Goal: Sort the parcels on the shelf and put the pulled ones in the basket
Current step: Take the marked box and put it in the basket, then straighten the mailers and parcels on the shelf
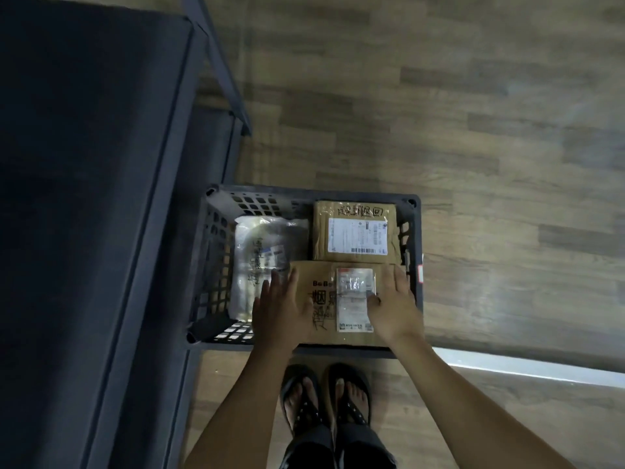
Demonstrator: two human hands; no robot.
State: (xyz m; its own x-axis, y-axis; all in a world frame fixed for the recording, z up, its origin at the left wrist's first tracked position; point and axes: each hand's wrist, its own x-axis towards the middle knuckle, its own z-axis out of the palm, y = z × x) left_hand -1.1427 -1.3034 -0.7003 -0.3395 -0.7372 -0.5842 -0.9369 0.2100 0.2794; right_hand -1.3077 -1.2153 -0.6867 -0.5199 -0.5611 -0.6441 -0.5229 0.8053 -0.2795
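Forearms over basket (304, 190) | left hand (282, 306), right hand (394, 306): fingers near straight, flat on cardboard parcel (324, 296) at basket's near side | taped box (355, 228), poly bag (263, 258) already in | shelf (84, 164) stock hidden, remainder unknown

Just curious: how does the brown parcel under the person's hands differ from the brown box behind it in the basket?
The near parcel has the left hand and right hand on its sides; the far box lies untouched. The near parcel's label is narrow and upright, the far box's broad, with a barcode. Both are brown cardboard with black handwriting.
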